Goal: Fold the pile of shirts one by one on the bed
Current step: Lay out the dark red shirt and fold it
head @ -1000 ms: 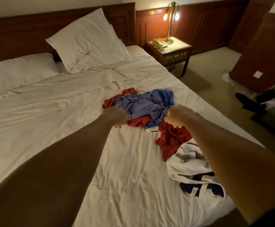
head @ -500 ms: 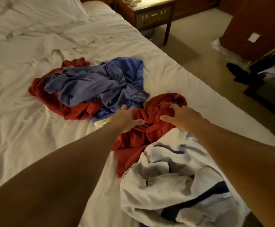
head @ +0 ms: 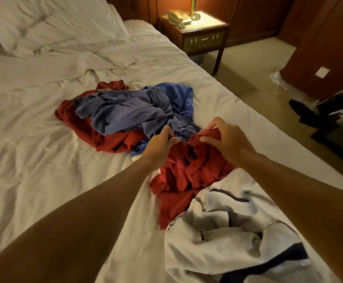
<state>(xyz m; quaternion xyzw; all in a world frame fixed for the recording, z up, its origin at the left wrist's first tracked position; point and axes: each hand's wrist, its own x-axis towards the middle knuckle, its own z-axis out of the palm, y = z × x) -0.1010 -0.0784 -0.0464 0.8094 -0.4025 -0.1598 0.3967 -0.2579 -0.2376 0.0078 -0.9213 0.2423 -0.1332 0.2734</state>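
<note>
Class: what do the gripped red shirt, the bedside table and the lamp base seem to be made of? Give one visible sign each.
The red shirt: soft matte knit, likely cotton; it bunches in limp folds. The bedside table: dark varnished wood, by its reddish-brown sheen. The lamp base: polished metal, perhaps brass; golden and glossy.

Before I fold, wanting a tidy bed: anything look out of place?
Only crumpled shirts: blue shirt heaped over far red shirt, white shirt bunched near the bed edge. Left hand and right hand grip the near red shirt.
</note>
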